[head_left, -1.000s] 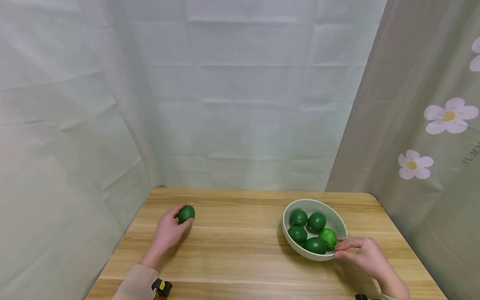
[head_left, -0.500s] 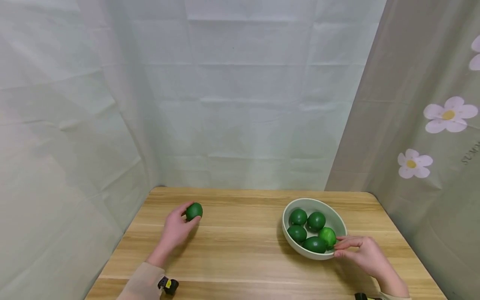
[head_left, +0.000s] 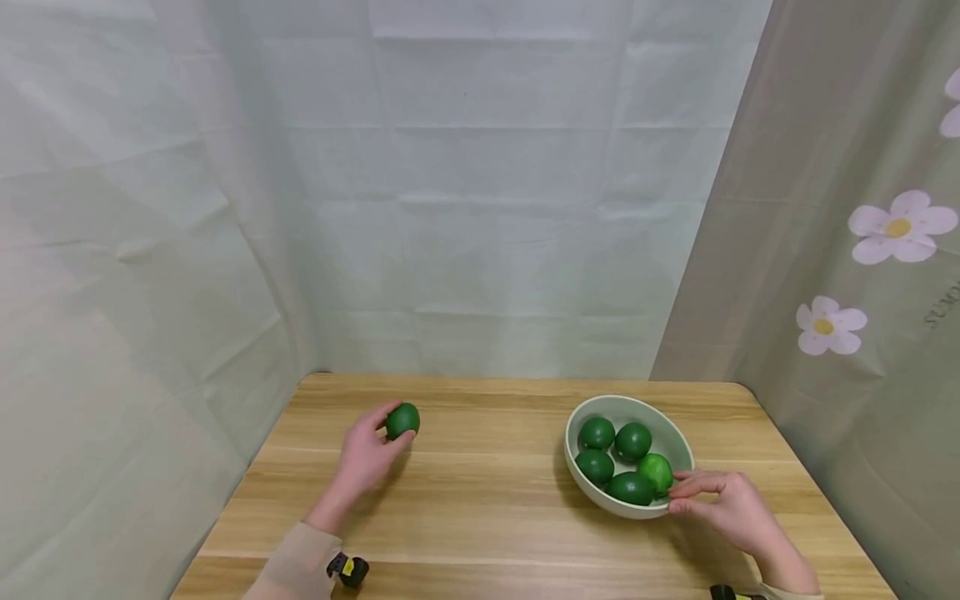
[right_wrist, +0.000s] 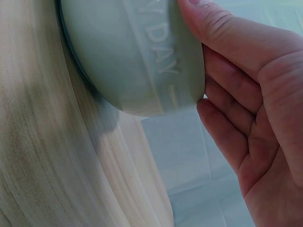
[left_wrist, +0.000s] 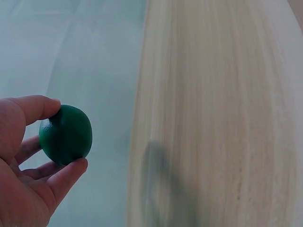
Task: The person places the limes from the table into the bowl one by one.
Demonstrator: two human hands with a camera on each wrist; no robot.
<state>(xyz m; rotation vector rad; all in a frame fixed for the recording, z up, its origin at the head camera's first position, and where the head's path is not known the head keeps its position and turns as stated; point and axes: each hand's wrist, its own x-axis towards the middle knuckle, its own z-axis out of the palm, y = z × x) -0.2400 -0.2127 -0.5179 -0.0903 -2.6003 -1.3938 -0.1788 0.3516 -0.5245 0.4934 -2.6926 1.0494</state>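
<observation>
My left hand (head_left: 369, 454) pinches a smooth, dark green, egg-shaped fruit (head_left: 403, 422) between thumb and fingers over the left part of the table. In the left wrist view the same fruit (left_wrist: 67, 137) shows at the fingertips, with a shadow on the wood. On the right stands a pale green bowl (head_left: 673, 443); several dark green fruits (head_left: 596, 467) and a brighter green one (head_left: 656, 472) lie in it. My right hand (head_left: 723, 508) pinches the bowl's near right rim. Raised letters mark the bowl's outer wall (right_wrist: 135, 61) in the right wrist view.
The wooden table (head_left: 480, 500) has rounded far corners. Pale cloth (head_left: 480, 208) hangs behind it and along both sides, with printed white flowers (head_left: 823, 327) on the right. Wood lies between the two hands.
My left hand has carried the dark green fruit to the right and slightly farther back. My right hand and the bowl have stayed in place.
</observation>
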